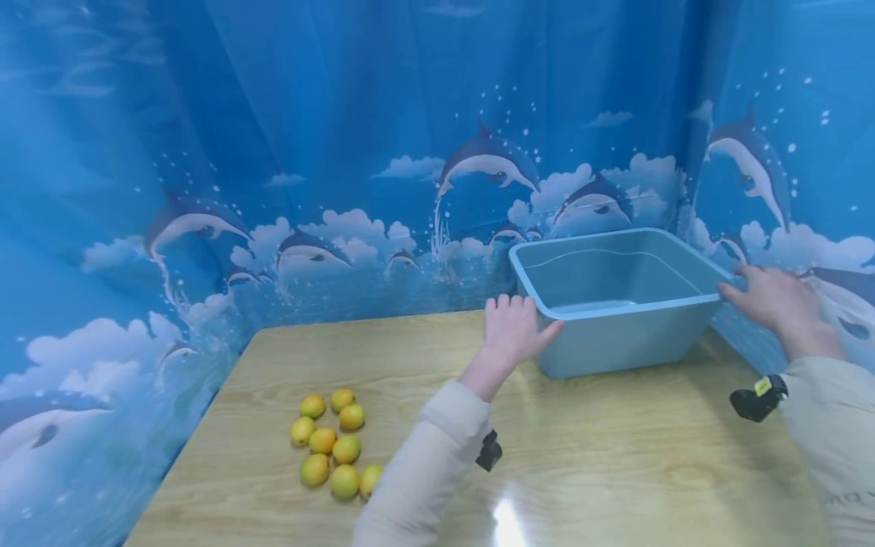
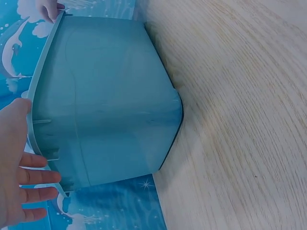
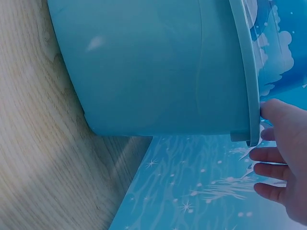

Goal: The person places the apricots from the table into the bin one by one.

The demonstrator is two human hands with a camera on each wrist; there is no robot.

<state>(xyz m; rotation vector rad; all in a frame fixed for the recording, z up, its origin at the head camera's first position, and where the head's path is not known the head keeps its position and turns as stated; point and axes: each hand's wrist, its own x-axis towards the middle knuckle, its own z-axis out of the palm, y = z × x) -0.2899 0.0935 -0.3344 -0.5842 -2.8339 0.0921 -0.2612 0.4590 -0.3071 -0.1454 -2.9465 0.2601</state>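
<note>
Pale sleeves (image 1: 417, 471) reach forward from the lower edge of the head view, over a wood-grain surface (image 1: 581, 456). At the surface's far right corner stands a blue-green plastic tub (image 1: 629, 342), its opening facing up and its long axis running left to right, the right end angled slightly away. Both hands clasp its ends: the left hand (image 1: 509, 330) has its thumb on the rim (image 1: 636, 308) and fingers spread slightly apart around the near left corner; the right hand (image 1: 779, 304) grips the near right corner likewise, thumb on the rim. Only the head view shows the tub's inside and the yellow-green fruits (image 1: 323, 440) at left. The left wrist view reveals small ribs (image 2: 42, 121) under the rim; the right wrist view, a short tab (image 3: 240, 137) beneath its corner.
</note>
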